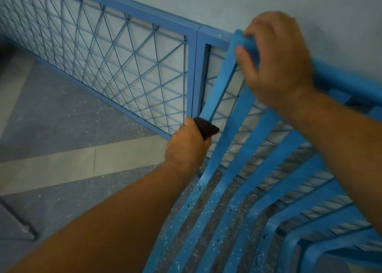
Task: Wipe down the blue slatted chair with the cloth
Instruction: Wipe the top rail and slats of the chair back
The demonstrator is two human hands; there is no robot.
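Note:
The blue slatted chair (244, 194) fills the lower right, its curved slats flecked with white specks. My left hand (187, 146) grips a dark cloth (205, 128) and presses it against the leftmost slat, about halfway up the backrest. My right hand (277, 57) grips the top rail of the chair's back at its left corner, fingers curled over the edge.
A blue metal fence with diagonal wire mesh (115, 51) runs along a pale wall right behind the chair. Grey speckled floor with a pale stripe (62, 165) lies to the left.

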